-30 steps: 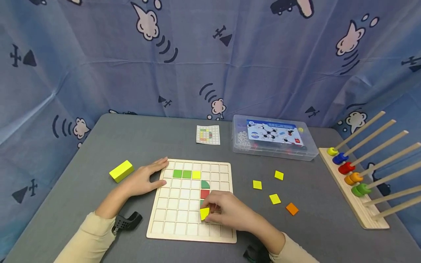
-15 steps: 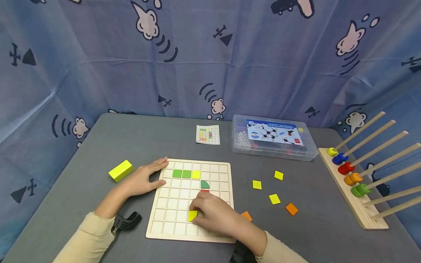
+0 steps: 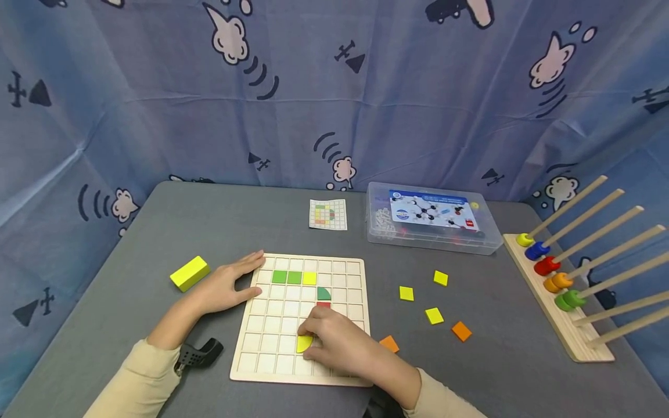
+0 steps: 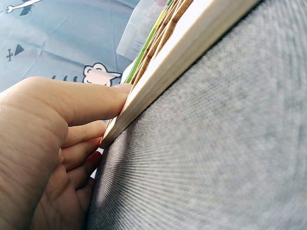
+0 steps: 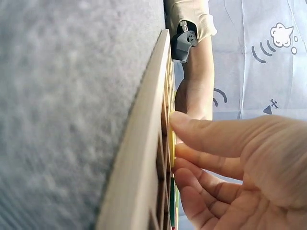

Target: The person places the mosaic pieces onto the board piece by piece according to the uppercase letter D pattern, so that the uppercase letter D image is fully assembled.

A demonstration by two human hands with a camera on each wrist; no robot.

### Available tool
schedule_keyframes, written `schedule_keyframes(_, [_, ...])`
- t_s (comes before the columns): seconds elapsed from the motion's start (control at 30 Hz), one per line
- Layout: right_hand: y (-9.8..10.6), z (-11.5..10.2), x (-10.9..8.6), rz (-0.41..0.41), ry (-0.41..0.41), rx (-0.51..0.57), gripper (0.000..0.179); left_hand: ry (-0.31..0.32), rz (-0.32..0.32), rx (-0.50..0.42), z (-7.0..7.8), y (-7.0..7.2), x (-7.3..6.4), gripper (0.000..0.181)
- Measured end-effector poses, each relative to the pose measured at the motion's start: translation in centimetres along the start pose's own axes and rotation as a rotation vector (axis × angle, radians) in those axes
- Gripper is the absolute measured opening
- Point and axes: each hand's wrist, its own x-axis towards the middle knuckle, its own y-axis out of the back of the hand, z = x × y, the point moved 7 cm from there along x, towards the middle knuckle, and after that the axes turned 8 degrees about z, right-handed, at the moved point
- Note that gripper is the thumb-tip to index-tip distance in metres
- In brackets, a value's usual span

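A wooden grid board [image 3: 261, 360] lies on the grey table. My left hand [image 3: 222, 287] rests at its left edge, fingers extended; the left wrist view shows the thumb [image 4: 96, 101] against the board's side. My right hand [image 3: 340, 342] pinches a yellow quarter-circle tile [image 3: 304, 344] over a lower cell near the middle column. Seen from the right wrist, this tile lies flat at the grid, between thumb and fingers. Two green square tiles [image 3: 287, 277] and a yellow square [image 3: 309, 278] fill an upper row. A green quarter-circle [image 3: 323, 294] sits above a red tile [image 3: 323, 305], partly hidden by my right hand.
Right of the board lie yellow tiles [image 3: 406, 294] and orange tiles [image 3: 461, 331]. A pattern card [image 3: 328, 215] and a clear plastic box [image 3: 434, 217] are at the back. A bead stand [image 3: 559, 302] occupies the right, a yellow block [image 3: 190, 274] the left.
My right hand has moved left across the board with the yellow tile, which now lies lower and flatter. An orange tile beside my right forearm has come into view. My left hand stays put.
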Motion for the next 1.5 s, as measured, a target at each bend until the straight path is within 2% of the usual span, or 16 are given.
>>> schedule_keyframes(0.23, [1.1,0.0,-0.2,0.004,-0.008,0.036,0.028,-0.001,0.002,0.003,-0.1,-0.1,-0.2,0.067])
schedule_keyframes(0.43, [2.7,1.4,-1.0,-0.011,-0.050,0.088,0.034,-0.010,0.010,0.002,-0.3,-0.2,-0.4,0.067])
schedule_keyframes(0.6, [4.5,3.3,-2.6,0.017,-0.081,0.113,0.040,-0.013,0.018,0.004,-0.4,-0.3,-0.5,0.066])
schedule_keyframes(0.93, [7.2,8.2,-7.0,0.044,-0.236,0.125,0.045,-0.017,0.029,-0.003,-0.2,-0.1,-0.6,0.066])
schedule_keyframes(1.1, [7.2,9.4,-8.5,0.022,-0.226,0.107,0.041,-0.004,0.017,0.005,-0.4,0.0,-0.6,0.066])
schedule_keyframes(1.33, [5.9,9.7,-9.1,-0.054,-0.216,0.102,0.035,-0.011,0.003,0.017,-0.5,-0.1,-0.2,0.067])
schedule_keyframes(1.5, [5.8,9.7,-9.4,-0.046,-0.207,0.089,0.029,-0.025,0.004,0.010,-0.2,-0.1,0.1,0.067])
